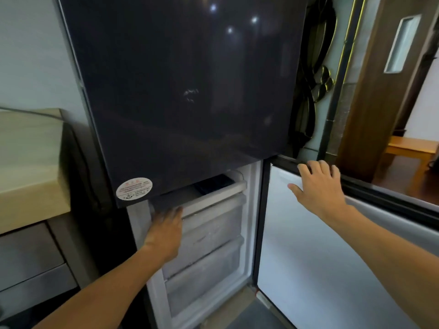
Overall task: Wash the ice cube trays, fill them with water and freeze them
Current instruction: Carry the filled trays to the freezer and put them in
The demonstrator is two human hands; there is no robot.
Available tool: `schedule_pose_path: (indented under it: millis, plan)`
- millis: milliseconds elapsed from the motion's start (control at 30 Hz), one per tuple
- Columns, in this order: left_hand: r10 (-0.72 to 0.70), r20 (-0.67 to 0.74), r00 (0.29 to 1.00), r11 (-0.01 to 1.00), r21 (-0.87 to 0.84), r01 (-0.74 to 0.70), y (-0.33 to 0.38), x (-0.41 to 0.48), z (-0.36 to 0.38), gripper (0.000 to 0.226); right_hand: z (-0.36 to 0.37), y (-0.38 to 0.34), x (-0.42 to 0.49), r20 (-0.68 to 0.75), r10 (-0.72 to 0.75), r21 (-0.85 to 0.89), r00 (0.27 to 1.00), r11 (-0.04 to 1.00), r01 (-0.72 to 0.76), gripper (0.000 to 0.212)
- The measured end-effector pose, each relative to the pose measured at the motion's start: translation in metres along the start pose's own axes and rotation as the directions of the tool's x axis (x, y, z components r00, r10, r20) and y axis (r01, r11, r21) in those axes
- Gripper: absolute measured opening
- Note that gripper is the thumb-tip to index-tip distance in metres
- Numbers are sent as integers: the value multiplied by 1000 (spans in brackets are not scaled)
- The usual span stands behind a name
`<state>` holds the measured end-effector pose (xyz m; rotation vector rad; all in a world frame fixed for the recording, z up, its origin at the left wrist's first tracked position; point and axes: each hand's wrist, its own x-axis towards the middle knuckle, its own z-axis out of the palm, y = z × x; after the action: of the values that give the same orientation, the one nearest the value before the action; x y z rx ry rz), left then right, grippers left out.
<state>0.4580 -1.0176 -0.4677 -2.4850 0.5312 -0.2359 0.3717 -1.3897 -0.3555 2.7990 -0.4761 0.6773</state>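
**At the open freezer, one hand on a drawer, one on the door**

A kitchen corner with a pale wall; to the right, a brown wooden door and, past it, a wooden bench on a reddish floor. The fridge fills most of my view, its upper door dark, glossy and closed. Below it the freezer door is swung out to my right, white inner face toward me. Inside the freezer are stacked frosted drawers. The top drawer stands out a little from the ones beneath it. To the left of the fridge is a beige surface with grey cabinet fronts under it.

My left hand lies flat against the left part of the drawer fronts, fingers straight and pointing up to the top drawer's front; the tips are in shadow. My right hand rests on the top edge of the freezer door, fingers spread wide, thumb out on the inner face, holding nothing.

A dark tray lies in the top drawer, toward its right; it is too dim to make out its cells. A round white sticker sits at the upper door's lower left corner.
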Motion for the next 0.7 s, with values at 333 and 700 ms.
schedule_pose_path:
  millis: [333,700]
  plan:
    - [27,-312,950,944,-305,-127,-4,-43,-39,74,-37,49,-21,320,339,-120,884,941,-318,91]
    - [-70,-672,738,924,-323,-207,-50,-139,-85,68,-65,10,-44,375,314,-44,872,946,-322,100]
